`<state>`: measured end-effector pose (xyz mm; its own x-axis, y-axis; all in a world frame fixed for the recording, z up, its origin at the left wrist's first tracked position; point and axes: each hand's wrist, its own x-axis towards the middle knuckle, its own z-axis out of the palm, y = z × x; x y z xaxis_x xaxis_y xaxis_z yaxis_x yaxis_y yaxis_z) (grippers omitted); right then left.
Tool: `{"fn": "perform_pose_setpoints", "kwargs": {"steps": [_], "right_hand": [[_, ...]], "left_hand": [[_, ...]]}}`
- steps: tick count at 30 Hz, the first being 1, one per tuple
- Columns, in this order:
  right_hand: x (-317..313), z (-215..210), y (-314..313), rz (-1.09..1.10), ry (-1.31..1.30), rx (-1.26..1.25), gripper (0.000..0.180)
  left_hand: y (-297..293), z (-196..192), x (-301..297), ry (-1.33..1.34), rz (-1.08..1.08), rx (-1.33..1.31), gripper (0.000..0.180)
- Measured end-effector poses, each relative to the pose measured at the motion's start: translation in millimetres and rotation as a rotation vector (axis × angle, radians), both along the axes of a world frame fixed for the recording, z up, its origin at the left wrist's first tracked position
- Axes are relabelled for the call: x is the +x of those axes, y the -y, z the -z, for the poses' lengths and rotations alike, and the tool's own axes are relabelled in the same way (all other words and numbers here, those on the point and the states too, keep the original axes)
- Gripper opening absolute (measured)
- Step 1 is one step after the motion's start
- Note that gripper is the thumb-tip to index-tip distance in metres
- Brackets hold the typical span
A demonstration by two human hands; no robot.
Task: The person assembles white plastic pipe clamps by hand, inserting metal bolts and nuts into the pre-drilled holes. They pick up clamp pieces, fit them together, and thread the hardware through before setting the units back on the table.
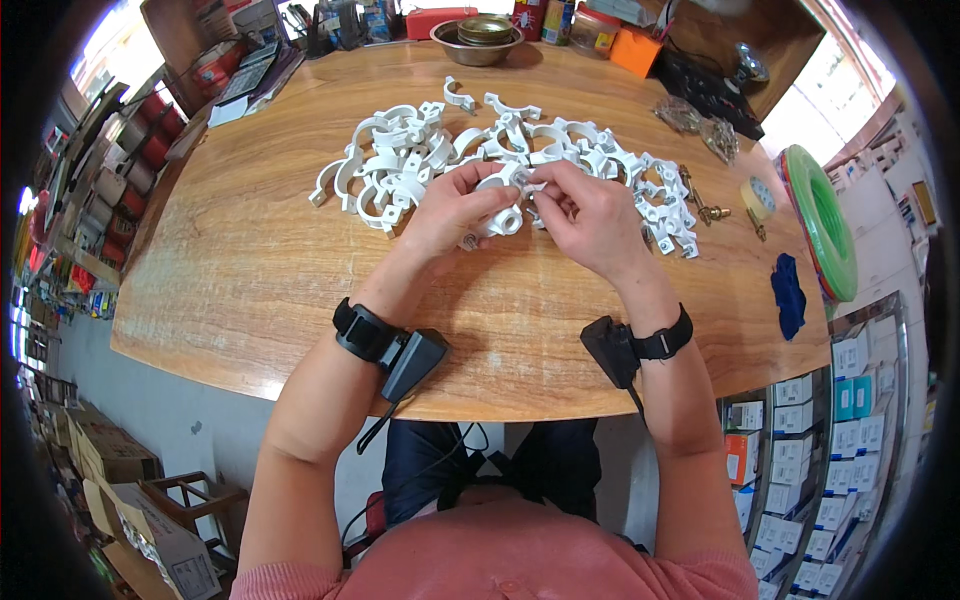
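My left hand (pixel 442 215) is closed around a white plastic pipe clamp (pixel 508 221) above the middle of the wooden table (pixel 250 250). At the clamp's upper end, my right hand (pixel 592 222) has its thumb and fingers pinched together. Whatever small piece sits between those fingertips is too hidden to name. Just beyond both hands lies a heap of similar white pipe clamps (pixel 385 160), with half-rings and lugs jumbled together. More small white clamp pieces (pixel 675 215) with metal screws lie to the right of my right hand.
Brass fittings (pixel 712 213), a tape roll (pixel 758 198), a dark blue cloth (pixel 788 297) and a coiled green hose (pixel 822 225) sit at the right. Metal bowls (pixel 477 45) and an orange box (pixel 636 52) line the far edge. Shelved boxes (pixel 790 450) stand below right.
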<state>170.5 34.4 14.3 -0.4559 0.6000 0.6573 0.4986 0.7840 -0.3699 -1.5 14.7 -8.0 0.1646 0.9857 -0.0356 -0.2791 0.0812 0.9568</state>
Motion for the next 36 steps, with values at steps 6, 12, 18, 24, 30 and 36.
{"fn": "perform_pose_setpoints", "kwargs": {"steps": [6, 12, 18, 24, 30, 36], "right_hand": [[-0.6, 2.2, -2.5, -0.028, -0.049, 0.067, 0.011], [-1.8, -1.5, 1.1, 0.032, -0.002, -0.068, 0.012], [0.4, 2.5, -2.2, 0.028, -0.018, 0.037, 0.012], [-2.4, 2.6, -1.0, 0.000, -0.059, 0.072, 0.015], [-2.3, 1.4, -0.2, 0.056, -0.008, -0.011, 0.015], [0.1, 2.7, -0.9, 0.050, 0.005, 0.013, 0.015]], "left_hand": [[0.0, -1.6, 0.5, -0.013, -0.010, -0.005, 0.030], [0.8, -1.6, -0.2, -0.003, -0.016, -0.010, 0.030], [-0.1, -1.1, -0.5, -0.004, -0.007, -0.010, 0.029], [2.5, -4.6, 1.6, -0.004, -0.021, -0.009, 0.029], [1.7, -3.1, 0.4, -0.020, -0.006, -0.009, 0.030], [0.9, -1.6, 0.1, -0.017, 0.001, -0.015, 0.030]]}}
